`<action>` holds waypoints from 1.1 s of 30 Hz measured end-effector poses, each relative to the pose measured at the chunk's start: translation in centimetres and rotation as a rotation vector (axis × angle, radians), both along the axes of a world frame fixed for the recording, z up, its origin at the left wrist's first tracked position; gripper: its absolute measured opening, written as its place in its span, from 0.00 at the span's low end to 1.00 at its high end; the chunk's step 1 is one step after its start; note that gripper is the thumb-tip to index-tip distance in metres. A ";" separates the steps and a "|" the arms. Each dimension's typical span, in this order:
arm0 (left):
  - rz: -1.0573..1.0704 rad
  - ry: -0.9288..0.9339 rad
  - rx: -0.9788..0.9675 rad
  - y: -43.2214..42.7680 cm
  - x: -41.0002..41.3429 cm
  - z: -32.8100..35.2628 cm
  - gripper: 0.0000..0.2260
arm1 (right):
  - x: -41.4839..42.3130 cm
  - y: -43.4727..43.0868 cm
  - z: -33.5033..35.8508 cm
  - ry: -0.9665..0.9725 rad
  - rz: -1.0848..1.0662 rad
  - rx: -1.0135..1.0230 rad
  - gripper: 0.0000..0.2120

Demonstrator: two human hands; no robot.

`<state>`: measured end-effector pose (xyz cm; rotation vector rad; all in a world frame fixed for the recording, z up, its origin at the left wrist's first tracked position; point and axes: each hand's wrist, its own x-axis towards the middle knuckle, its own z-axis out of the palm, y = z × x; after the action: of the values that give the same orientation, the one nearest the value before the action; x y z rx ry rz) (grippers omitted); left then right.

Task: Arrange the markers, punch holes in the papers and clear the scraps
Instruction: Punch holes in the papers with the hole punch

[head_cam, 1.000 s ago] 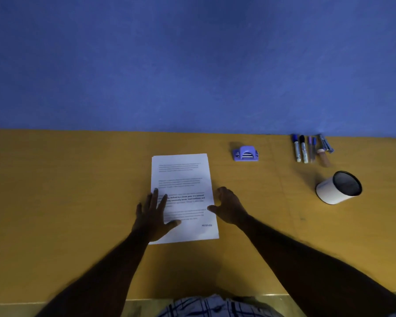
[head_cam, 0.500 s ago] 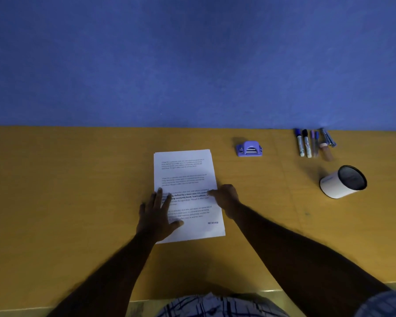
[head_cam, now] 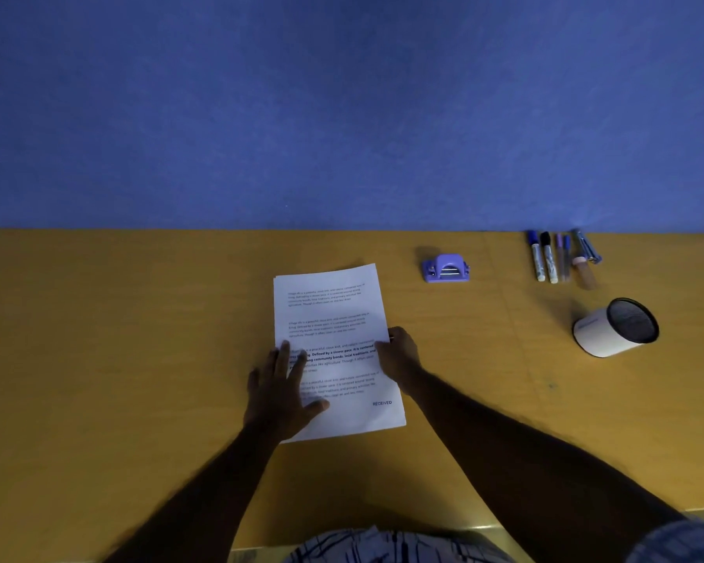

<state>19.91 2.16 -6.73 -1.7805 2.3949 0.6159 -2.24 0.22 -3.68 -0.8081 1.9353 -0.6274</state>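
A stack of printed white papers (head_cam: pixel 334 319) lies on the yellow table (head_cam: pixel 118 339), slightly turned with its top to the left. My left hand (head_cam: pixel 279 394) lies flat on the stack's lower left part, fingers straight. My right hand (head_cam: pixel 399 355) is at the stack's right edge, fingers curled against it; I cannot tell whether it pinches the sheets. A purple hole punch (head_cam: pixel 446 269) stands beyond the papers to the right. Several markers and pens (head_cam: pixel 557 258) lie side by side at the back right.
A white pen holder with a dark mesh inside (head_cam: pixel 616 327) lies tipped on its side at the right. A blue wall (head_cam: pixel 342 107) rises behind the table. The table's front edge runs close to my body.
The paper stack has turned slightly, its lower end swinging right. My right hand moved from just off the right edge onto that edge. My left hand stayed flat on the papers.
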 end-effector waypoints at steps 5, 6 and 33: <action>0.003 -0.003 0.012 -0.2 0.0 -0.2 0.45 | 0.0 0.1 0.1 -0.071 -0.030 -0.042 0.06; 0.005 0.006 0.017 -0.3 -0.1 -0.1 0.44 | -0.1 0.1 0.2 -0.070 -0.029 -0.054 0.06; 0.947 1.627 0.490 4.0 -13.8 5.3 0.23 | -9.5 5.7 1.7 -0.610 -0.585 -0.234 0.10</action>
<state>6.07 6.18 -1.41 -2.3263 0.9307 3.2876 -11.72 5.90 -1.96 -0.1218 1.5229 -1.3003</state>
